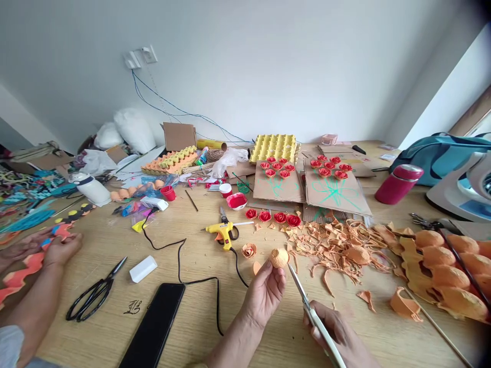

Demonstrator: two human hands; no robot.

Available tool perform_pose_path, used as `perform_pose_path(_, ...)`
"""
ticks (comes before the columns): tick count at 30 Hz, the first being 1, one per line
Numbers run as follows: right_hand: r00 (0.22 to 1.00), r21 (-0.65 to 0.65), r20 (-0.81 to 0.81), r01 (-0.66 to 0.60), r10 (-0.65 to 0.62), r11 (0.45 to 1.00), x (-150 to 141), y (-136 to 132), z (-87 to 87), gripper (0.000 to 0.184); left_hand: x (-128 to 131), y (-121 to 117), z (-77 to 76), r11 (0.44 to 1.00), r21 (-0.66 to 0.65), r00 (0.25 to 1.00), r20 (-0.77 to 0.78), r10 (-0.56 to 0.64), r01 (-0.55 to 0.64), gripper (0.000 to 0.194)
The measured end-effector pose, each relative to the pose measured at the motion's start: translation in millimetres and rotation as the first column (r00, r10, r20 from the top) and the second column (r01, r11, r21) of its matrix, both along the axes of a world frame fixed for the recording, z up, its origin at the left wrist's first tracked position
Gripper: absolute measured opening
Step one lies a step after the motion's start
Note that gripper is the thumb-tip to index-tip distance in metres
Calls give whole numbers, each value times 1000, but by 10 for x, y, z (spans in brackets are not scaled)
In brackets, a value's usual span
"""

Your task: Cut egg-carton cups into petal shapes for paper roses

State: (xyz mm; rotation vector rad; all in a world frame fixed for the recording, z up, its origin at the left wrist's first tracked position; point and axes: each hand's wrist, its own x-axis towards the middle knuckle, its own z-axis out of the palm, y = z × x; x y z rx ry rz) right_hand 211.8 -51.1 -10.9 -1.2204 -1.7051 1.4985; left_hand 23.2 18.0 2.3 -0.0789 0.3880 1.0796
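Note:
In my left hand [264, 296] is a small orange egg-carton cup [279, 257], pinched between thumb and fingers with its rounded bottom up. My right hand [330, 327] grips white-handled scissors [307, 301], their blades pointing at the cup's right edge. Whether the blades touch the cup, I cannot tell. Just left of the cup lies an orange paper rose [249, 250]. A heap of orange carton scraps [333, 245] spreads to the right, and an orange egg carton [441, 266] lies beyond it.
A yellow glue gun [223, 231] with a black cord lies ahead. Red roses [280, 218] stand behind it, more on cardboard [280, 186]. Black scissors [97, 291] and a phone [155, 327] lie left. A co-worker's hands [63, 250] hold a painted carton strip at far left.

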Motion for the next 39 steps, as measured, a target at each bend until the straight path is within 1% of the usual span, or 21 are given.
perform_pose_path(3, 1000, 5, -16, -10, 10, 1000, 1, -6, -19, 52, 34, -28, -24, 999, 48, 1000, -17, -24, 25, 9)
perform_pose_path(5, 1000, 10, -19, -12, 13, 1000, -3, -6, -29, 52, 54, -46, -36, 996, 82, 999, -36, -32, 35, 6)
perform_pose_path(8, 1000, 4, -13, -9, 9, 1000, -14, -6, -39, 54, 69, -66, -42, 993, 105, 995, -82, -52, 61, 12)
perform_pose_path(15, 1000, 23, 19, -2, 1, 1000, -11, -29, -78, 55, 76, -84, -1, 993, 89, 989, -134, -65, 77, 23)
perform_pose_path(20, 1000, 46, 30, -8, 7, 999, -3, -32, -80, 51, 101, -111, 56, 991, 100, 987, -141, -72, 87, 26)
perform_pose_path(27, 999, 71, 39, -13, 10, 997, -9, -41, -82, 45, 107, -127, 94, 992, 101, 986, -155, -59, 75, 23)
perform_pose_path(31, 1000, 65, -20, -1, 2, 998, -25, -53, -119, 46, 112, -138, 96, 992, 98, 988, -143, -61, 76, 24)
perform_pose_path(34, 1000, 102, -25, 12, -9, 995, -38, -50, -132, 46, 116, -138, 80, 994, 84, 989, -137, -60, 72, 25)
perform_pose_path(37, 1000, 112, -21, 21, -19, 993, -48, -41, -132, 45, 121, -144, 63, 994, 84, 985, -162, -60, 74, 26)
perform_pose_path(39, 999, 96, -25, 30, -28, 995, -52, -38, -134, 46, 129, -161, 70, 989, 123, 978, -204, -50, 76, 27)
